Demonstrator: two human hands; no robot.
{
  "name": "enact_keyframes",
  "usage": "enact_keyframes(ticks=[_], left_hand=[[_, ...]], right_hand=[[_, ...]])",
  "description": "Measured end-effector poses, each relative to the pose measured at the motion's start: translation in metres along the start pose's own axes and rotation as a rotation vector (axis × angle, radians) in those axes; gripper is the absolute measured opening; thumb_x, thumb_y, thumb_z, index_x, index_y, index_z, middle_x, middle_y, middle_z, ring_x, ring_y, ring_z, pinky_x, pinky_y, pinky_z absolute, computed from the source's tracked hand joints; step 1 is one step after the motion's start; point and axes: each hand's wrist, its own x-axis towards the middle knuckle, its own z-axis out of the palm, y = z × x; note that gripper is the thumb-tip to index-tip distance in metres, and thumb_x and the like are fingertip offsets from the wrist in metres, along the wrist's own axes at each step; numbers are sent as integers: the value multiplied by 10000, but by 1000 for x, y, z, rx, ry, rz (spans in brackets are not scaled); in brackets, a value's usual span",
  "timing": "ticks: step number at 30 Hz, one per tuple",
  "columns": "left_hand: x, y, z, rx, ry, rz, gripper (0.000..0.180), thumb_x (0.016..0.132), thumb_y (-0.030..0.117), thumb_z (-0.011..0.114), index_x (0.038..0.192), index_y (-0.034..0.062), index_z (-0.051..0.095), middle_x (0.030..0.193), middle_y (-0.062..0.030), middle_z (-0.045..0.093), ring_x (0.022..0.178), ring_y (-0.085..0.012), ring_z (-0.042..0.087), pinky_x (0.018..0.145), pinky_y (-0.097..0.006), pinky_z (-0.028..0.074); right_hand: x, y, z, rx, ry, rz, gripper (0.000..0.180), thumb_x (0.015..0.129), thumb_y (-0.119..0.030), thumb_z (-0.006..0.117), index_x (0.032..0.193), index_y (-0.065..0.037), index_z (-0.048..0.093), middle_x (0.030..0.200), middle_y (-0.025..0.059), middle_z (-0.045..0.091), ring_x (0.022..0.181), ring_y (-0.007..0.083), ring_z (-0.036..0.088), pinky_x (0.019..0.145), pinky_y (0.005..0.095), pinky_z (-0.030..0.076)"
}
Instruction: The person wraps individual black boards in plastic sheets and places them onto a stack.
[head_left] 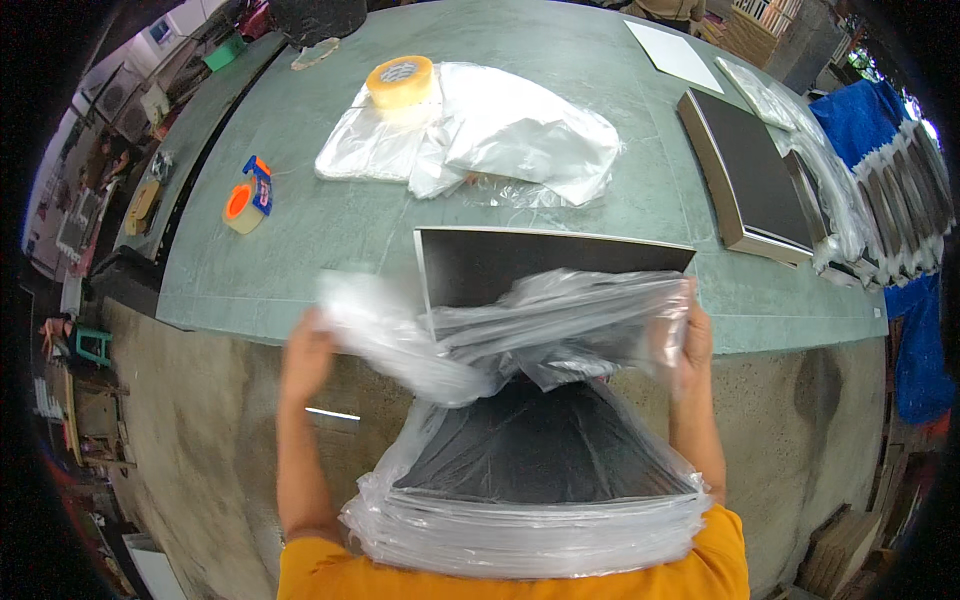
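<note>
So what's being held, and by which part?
The right hand holds the clear plastic film by its right edge; the left hand is at its left end, too blurred to confirm a grip.

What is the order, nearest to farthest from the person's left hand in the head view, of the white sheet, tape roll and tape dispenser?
From the left hand:
1. Tape dispenser: ahead, on the table's left side.
2. Tape roll: farther back, on the plastic.
3. White sheet: far back, toward the right.
</note>
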Motion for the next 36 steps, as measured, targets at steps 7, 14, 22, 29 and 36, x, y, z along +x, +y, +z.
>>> enact_keyframes(ticks=[7,14,22,29,36], left_hand=[[-9,-7,-81,125,720,-159,152,712,20,505,860,6,536,865,-72,570,770,-145,534,642,-246,450],[-12,170,26,-156,-646,643,212,675,195,685,660,20,566,653,-93,563,585,-180,534,536,-274,397],[-25,199,57,-487,-601,390,146,707,122,671,731,18,571,665,-16,578,616,-69,509,566,-218,409],[20,94,1,-99,-11,14,125,733,130,620,751,23,557,690,-44,578,611,-117,524,568,-232,420],[-50,180,56,-199,-785,721,272,761,234,608,880,18,495,675,-143,579,658,-344,579,568,-392,460]], right_hand=[[-25,-5,35,-680,-236,-21,129,757,-138,626,760,-27,561,675,68,598,610,98,562,528,218,451],[-22,49,76,-1088,-315,5,130,728,-51,645,819,18,582,746,75,610,681,102,572,601,210,447],[-7,73,70,-371,-284,376,157,795,-172,600,725,-58,518,673,4,543,603,75,510,533,194,417],[-12,47,61,-410,-317,262,167,831,-193,552,751,-48,531,722,44,558,679,125,528,635,245,422],[-22,46,112,-1182,-635,-605,197,703,-167,679,779,-17,578,939,96,542,815,173,509,702,278,410]])
